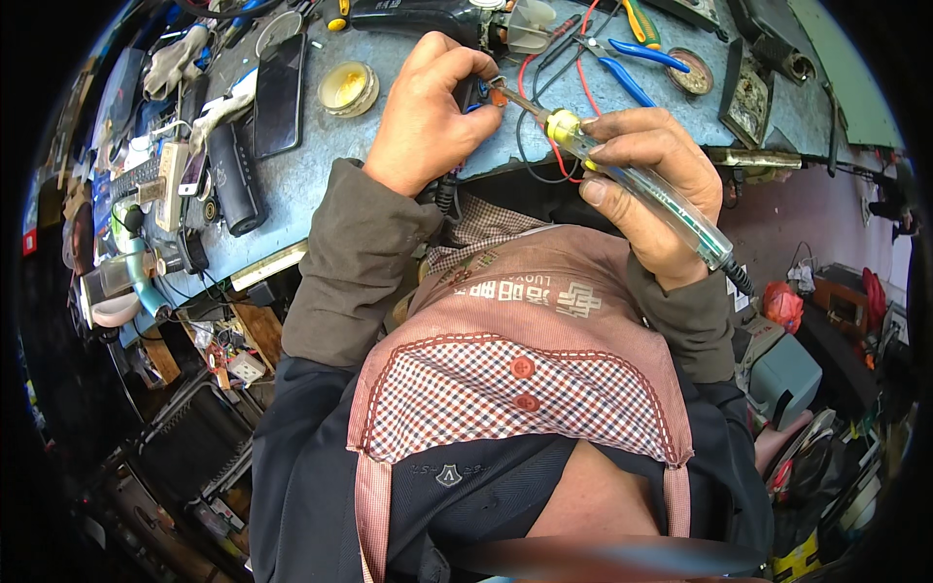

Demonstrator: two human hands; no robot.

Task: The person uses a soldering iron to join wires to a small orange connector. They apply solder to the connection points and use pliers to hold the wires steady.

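Clear plastic handle, the soldering iron's safest hold, likely light and stiff, fills the right hand's grip; near the tip, over the bench, the left hand pinches a small, probably fragile part.

The left grip was stretched forward, its thumb and index finger curled toward each other in a pinch; the other fingers seemed folded beneath, though mostly hidden. The right grip, nearer the torso, was closed as in a pen hold, fingers bent over the top, thumb underneath. The left forearm and right forearm, both sleeved, angled inward.
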